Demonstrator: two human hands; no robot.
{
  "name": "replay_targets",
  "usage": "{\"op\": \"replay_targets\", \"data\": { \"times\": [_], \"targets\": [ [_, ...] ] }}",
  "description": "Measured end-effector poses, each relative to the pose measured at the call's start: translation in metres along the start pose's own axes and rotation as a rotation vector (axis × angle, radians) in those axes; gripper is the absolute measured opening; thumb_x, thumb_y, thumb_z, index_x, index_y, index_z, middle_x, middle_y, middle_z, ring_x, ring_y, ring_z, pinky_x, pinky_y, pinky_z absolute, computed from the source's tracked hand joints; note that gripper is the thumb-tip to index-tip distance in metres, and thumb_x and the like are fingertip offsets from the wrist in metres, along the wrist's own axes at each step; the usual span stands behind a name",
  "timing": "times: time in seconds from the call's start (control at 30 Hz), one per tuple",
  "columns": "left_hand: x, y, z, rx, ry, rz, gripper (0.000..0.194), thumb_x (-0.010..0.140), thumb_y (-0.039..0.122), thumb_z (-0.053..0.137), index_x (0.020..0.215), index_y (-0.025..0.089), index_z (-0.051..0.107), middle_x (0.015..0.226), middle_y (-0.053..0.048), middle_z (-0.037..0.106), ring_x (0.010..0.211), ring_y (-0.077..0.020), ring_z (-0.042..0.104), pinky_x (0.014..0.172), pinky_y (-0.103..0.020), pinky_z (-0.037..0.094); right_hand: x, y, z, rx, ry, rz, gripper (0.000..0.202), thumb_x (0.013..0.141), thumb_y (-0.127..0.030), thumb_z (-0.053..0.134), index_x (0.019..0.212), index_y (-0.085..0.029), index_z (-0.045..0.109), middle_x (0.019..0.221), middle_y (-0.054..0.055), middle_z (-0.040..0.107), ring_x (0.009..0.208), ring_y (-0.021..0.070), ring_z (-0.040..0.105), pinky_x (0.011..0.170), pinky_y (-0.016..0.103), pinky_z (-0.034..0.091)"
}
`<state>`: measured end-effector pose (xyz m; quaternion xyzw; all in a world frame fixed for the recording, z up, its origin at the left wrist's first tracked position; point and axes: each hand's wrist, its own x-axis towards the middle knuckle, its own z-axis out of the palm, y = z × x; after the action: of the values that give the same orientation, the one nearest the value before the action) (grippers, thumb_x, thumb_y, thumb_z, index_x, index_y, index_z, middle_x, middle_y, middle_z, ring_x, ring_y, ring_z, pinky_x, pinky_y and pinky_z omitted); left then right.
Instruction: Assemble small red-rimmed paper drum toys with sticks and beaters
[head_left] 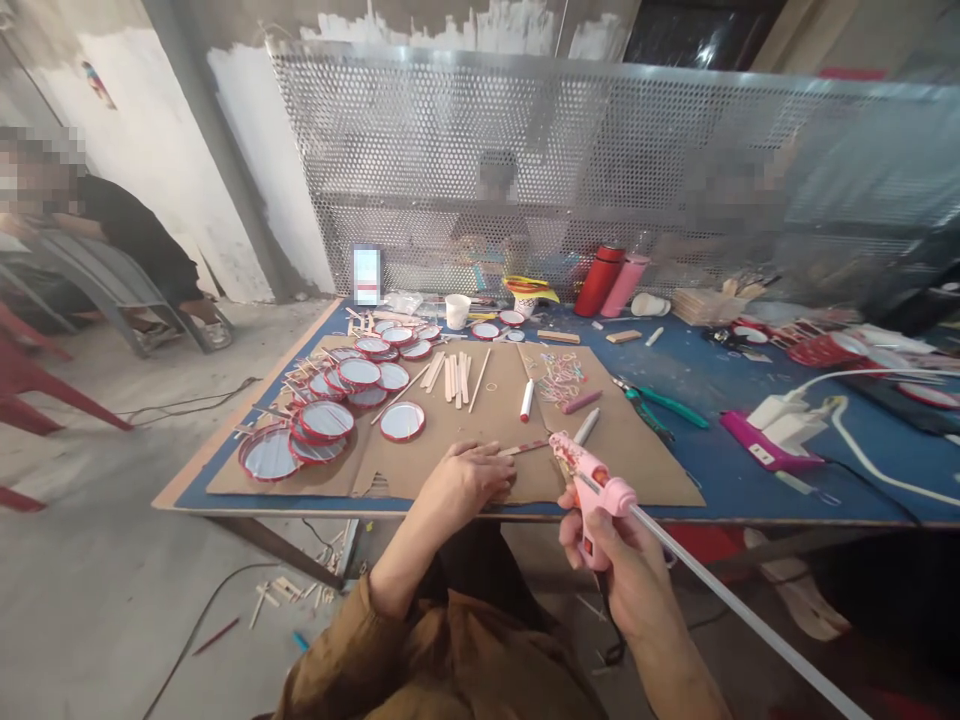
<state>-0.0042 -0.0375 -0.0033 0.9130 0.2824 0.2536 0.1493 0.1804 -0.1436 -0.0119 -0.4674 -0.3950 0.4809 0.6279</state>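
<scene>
My right hand (611, 555) is wrapped around the handle of a pink hot glue gun (592, 480). A long whitish glue stick (742, 600) runs out of the gun's back end. The nozzle points left, close to one end of a thin wooden craft stick (526, 447) with reddish marks. On the cardboard sheet (442, 460), my left hand (472, 475) holds the other end of that stick down, its fingers together and partly hidden. Several loose craft sticks (457, 378) lie beyond it, beside a round white disc with a red rim (403, 421).
Several red-rimmed discs (326, 420) are piled at left. A marker (527, 400), rubber bands (562, 380), green-handled pliers (667, 403) and a purple power strip (765, 445) lie around the blue table. A paper cup (457, 311) and red bottle (600, 280) stand behind. Another person (127, 230) sits at left.
</scene>
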Motion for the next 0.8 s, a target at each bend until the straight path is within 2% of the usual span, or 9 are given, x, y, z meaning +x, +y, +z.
{"op": "replay_targets", "data": {
  "times": [0.1, 0.3, 0.47, 0.53, 0.67, 0.8],
  "targets": [
    [0.003, 0.0, 0.005, 0.098, 0.043, -0.052, 0.019, 0.09, 0.022, 0.048, 0.095, 0.021, 0.066, 0.105, -0.003, 0.07, 0.112, -0.0168, 0.058, 0.098, -0.032, 0.042, 0.001, -0.003, 0.0, -0.027, -0.029, -0.016, 0.029, 0.081, -0.045, 0.063, 0.092, -0.018, 0.06, 0.067, 0.003, 0.061, 0.048, 0.0094, 0.047, 0.043, 0.023, 0.034],
    [-0.001, 0.005, 0.006, 0.184, 0.152, -0.035, 0.016, 0.089, 0.023, 0.05, 0.088, 0.02, 0.066, 0.097, -0.003, 0.071, 0.1, -0.0151, 0.063, 0.091, -0.029, 0.046, 0.0, -0.008, 0.004, -0.053, -0.061, -0.019, 0.029, 0.081, -0.046, 0.062, 0.092, -0.019, 0.059, 0.064, 0.001, 0.06, 0.047, 0.0091, 0.046, 0.044, 0.024, 0.032],
    [-0.008, 0.009, 0.009, 0.252, 0.246, -0.144, 0.022, 0.091, 0.023, 0.045, 0.085, 0.021, 0.065, 0.091, -0.003, 0.071, 0.098, -0.0153, 0.063, 0.086, -0.029, 0.046, -0.001, -0.008, 0.004, -0.049, -0.039, -0.008, 0.034, 0.078, -0.047, 0.064, 0.096, -0.018, 0.06, 0.069, 0.003, 0.063, 0.048, 0.0088, 0.047, 0.044, 0.024, 0.034],
    [-0.008, 0.011, 0.01, 0.273, 0.244, -0.214, 0.021, 0.091, 0.021, 0.045, 0.082, 0.021, 0.065, 0.093, -0.004, 0.071, 0.099, -0.0157, 0.062, 0.085, -0.03, 0.045, -0.003, -0.009, 0.004, -0.05, -0.028, -0.006, 0.036, 0.078, -0.048, 0.064, 0.096, -0.018, 0.061, 0.07, 0.003, 0.063, 0.047, 0.0087, 0.047, 0.044, 0.024, 0.034],
    [0.0, 0.022, 0.011, 0.306, 0.155, -0.337, 0.017, 0.089, 0.019, 0.047, 0.083, 0.019, 0.062, 0.1, -0.005, 0.069, 0.101, -0.0184, 0.06, 0.08, -0.032, 0.044, -0.007, -0.01, 0.005, -0.063, -0.023, -0.01, 0.036, 0.077, -0.049, 0.065, 0.092, -0.017, 0.061, 0.067, 0.002, 0.063, 0.045, 0.0077, 0.045, 0.043, 0.023, 0.034],
    [0.007, 0.027, 0.014, 0.336, 0.147, -0.356, 0.01, 0.086, 0.024, 0.054, 0.089, 0.019, 0.062, 0.108, -0.009, 0.066, 0.095, -0.0224, 0.059, 0.077, -0.036, 0.046, -0.009, -0.007, 0.01, -0.041, -0.041, 0.029, 0.038, 0.076, -0.049, 0.065, 0.094, -0.017, 0.061, 0.066, 0.002, 0.063, 0.046, 0.009, 0.048, 0.042, 0.023, 0.035]
  ]
}}
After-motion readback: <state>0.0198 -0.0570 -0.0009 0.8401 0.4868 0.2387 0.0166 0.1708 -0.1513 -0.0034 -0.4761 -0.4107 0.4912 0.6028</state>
